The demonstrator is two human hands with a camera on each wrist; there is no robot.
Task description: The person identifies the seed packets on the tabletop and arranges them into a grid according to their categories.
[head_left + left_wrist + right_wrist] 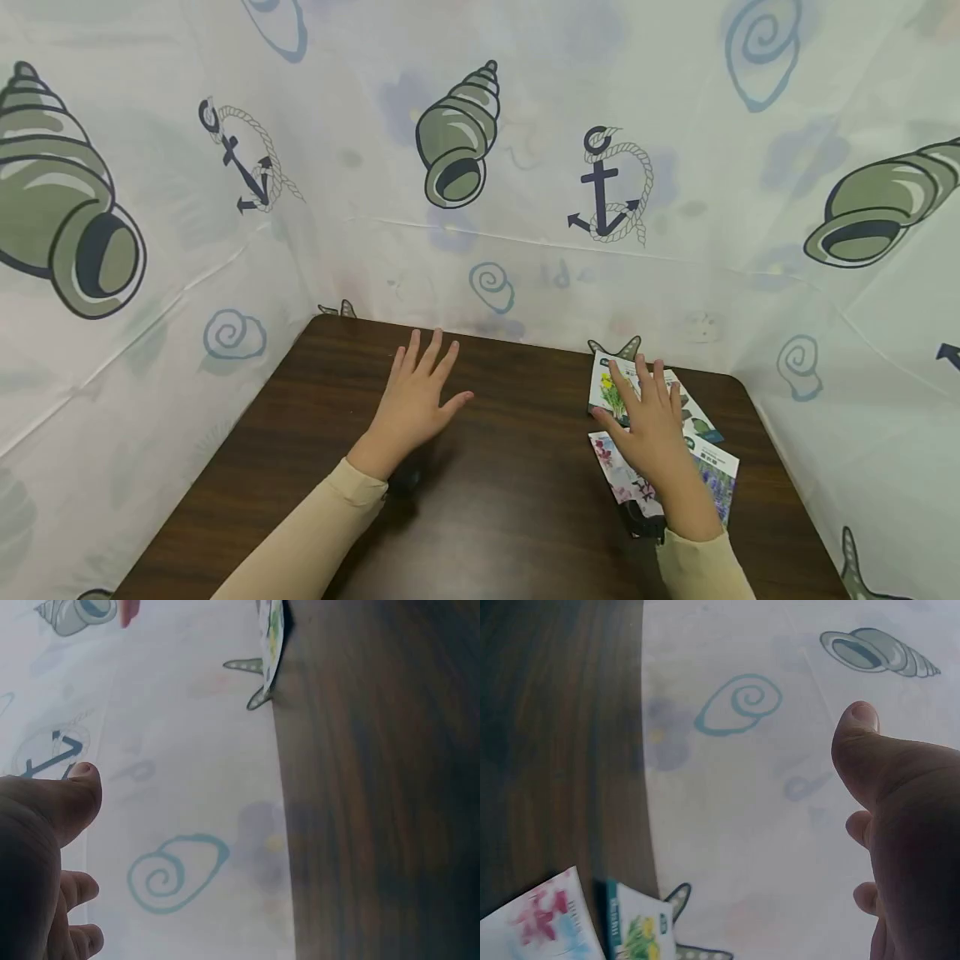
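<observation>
Toward the far right corner of the brown table [510, 483], at least four flower-printed cards lie loosely grouped, partly covered from sight by my right hand [651, 429]. Furthest left in the far pair is the yellow-flowered card [611, 400]; right of it lies a green-edged card [703, 423]. Nearer to me are the pink-flowered card [615, 473] and, on its right, the purple-flowered card [720, 482]; how those two meet is hidden behind my hand.

I hold that right hand above the cards, palm down, fingers extended and thumb out to the left, grasping nothing. My left hand [412, 404] is spread the same way over the left half of the table, well apart from the cards, its fingers straight and free of any object. Cream sleeves [307, 533] reach to both my wrists.

Behind and on both sides of the table hangs pale cloth [360, 267], printed with green shells [459, 137], dark anchors [600, 187] and blue spirals [491, 286]. One printed starfish [621, 347] shows just beyond the yellow-flowered card.
</observation>
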